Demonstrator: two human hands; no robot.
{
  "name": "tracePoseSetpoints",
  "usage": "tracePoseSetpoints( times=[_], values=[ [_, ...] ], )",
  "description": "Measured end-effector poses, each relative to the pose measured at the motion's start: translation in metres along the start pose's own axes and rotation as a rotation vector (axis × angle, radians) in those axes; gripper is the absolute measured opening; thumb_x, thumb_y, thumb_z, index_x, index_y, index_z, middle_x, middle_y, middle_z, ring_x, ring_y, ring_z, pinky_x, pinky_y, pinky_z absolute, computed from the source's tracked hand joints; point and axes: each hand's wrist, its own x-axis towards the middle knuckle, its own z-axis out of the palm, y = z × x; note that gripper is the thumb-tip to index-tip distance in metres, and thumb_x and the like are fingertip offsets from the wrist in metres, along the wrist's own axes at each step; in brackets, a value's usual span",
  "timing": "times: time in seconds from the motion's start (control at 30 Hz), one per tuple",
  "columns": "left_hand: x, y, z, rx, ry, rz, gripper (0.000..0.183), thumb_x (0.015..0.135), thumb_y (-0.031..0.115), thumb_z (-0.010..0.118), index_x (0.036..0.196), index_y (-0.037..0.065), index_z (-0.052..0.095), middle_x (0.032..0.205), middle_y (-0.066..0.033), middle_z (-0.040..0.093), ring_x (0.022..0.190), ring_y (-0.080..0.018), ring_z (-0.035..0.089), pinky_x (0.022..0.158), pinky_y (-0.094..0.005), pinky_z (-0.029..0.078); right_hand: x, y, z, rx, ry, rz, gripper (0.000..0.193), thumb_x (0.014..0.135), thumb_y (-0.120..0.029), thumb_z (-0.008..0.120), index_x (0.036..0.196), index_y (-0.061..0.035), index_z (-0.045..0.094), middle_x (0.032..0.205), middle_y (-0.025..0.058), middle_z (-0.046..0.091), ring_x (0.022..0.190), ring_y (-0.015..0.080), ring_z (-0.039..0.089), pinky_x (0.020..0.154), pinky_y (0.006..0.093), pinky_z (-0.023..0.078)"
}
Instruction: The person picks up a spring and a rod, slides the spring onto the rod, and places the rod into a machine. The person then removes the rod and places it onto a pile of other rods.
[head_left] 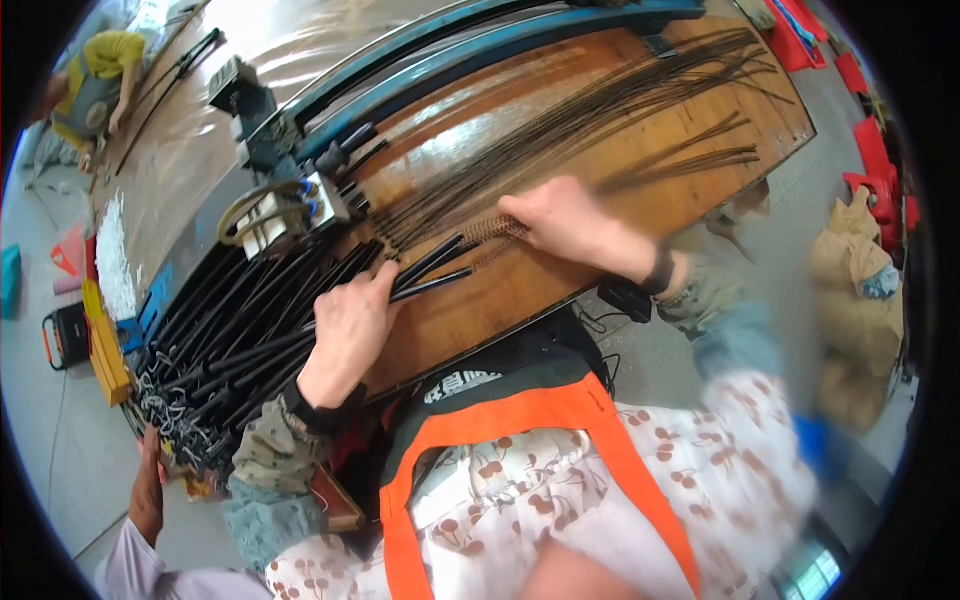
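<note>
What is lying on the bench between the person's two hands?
In the head view, black tubes and thin wire ends lie on the wooden bench between the left hand and right hand.

a workshop: wooden workbench, blue machine (rods piled).

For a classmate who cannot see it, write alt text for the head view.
A person's left hand grips black rods while the right hand presses thin springs on a wooden bench, beside a fan of dark wires. Another person's hand reaches in at lower left.
</note>
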Motion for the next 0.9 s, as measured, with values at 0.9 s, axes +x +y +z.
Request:
tracePoseSetpoints(
  times=[0.9],
  values=[
    [-0.005,-0.014,-0.026,0.053,0.441,0.22,0.035,0.087,0.027,0.073,0.119,0.015,0.065,0.069,-0.0047,0.045,0.058,-0.0217,0.053,0.049,-0.0348,0.043,-0.007,-0.006,-0.013,0.27,0.494,-0.201,0.029,0.083,-0.032,0.077,0.101,-0.01,0.07,0.072,0.0047,0.059,0.064,0.0235,0.061,0.053,0.0355,0.048]
  ],
)
